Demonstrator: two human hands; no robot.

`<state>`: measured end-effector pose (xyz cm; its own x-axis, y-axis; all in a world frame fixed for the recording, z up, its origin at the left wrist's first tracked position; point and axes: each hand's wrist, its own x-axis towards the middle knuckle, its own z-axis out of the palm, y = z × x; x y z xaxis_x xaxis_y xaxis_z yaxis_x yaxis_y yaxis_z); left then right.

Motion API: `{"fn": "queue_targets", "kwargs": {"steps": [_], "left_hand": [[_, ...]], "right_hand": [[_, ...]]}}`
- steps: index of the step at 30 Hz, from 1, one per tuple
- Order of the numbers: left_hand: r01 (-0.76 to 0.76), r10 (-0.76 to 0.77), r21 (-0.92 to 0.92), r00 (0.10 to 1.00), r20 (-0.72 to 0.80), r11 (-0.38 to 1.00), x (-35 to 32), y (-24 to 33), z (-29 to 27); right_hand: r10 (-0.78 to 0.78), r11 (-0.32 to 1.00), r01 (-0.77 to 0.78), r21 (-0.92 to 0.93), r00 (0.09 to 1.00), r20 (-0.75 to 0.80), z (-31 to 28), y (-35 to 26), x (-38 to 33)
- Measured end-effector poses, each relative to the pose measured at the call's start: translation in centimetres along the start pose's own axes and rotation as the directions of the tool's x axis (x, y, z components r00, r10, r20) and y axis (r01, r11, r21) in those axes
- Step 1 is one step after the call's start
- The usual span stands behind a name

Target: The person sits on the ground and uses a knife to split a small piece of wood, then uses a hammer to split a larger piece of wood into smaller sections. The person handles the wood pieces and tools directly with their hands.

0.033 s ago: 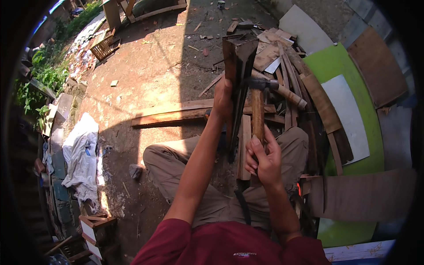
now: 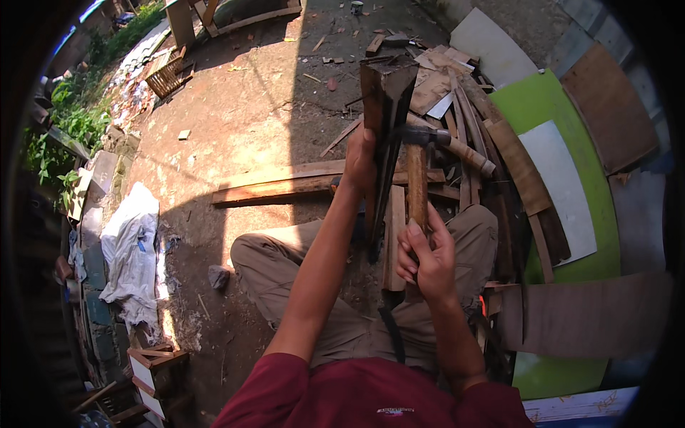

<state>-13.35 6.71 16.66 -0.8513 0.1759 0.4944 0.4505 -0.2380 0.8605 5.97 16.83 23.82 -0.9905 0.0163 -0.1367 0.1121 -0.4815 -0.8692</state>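
Observation:
My left hand (image 2: pixel 361 162) is wrapped round the left side of a dark, weathered wooden piece (image 2: pixel 389 93), which looks like boards joined at an angle. It stands nearly upright between my knees. My right hand (image 2: pixel 427 260) grips a hammer (image 2: pixel 417 182) by the lower part of its wooden handle. The hammer's dark metal head is up against or very near the right side of the wooden piece; whether they touch I cannot tell. A pale wood strip (image 2: pixel 394 239) stands just left of my right hand.
Two planks (image 2: pixel 278 189) lie across the ground beyond my knees. Scrap wood (image 2: pixel 435 82) is piled ahead to the right, beside green sheets (image 2: pixel 517 96) and a white panel (image 2: pixel 564 189). A white sack (image 2: pixel 132 246) and a stone (image 2: pixel 219 277) lie to the left.

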Motion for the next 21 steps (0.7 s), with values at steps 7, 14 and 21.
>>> {"fn": "queue_targets", "kwargs": {"steps": [7, 14, 21], "left_hand": [[-0.089, 0.086, 0.097, 0.996, 0.039, 0.991, 0.6, -0.9, 0.0], [-0.093, 0.093, 0.010, 0.995, 0.035, 0.996, 0.1, -0.1, 0.7], [-0.112, 0.113, -0.048, 0.994, 0.006, 0.993, 0.0, -0.6, 1.0]], "right_hand": [[0.039, 0.995, -0.043, 0.085, 0.998, 0.048, -1.9, -0.1, -0.2], [0.196, 0.967, -0.214, 0.135, 0.972, 0.131, -3.0, -1.5, -0.5], [0.381, 0.891, -0.423, 0.167, 0.895, 0.232, -4.6, -2.8, 0.1]]}}
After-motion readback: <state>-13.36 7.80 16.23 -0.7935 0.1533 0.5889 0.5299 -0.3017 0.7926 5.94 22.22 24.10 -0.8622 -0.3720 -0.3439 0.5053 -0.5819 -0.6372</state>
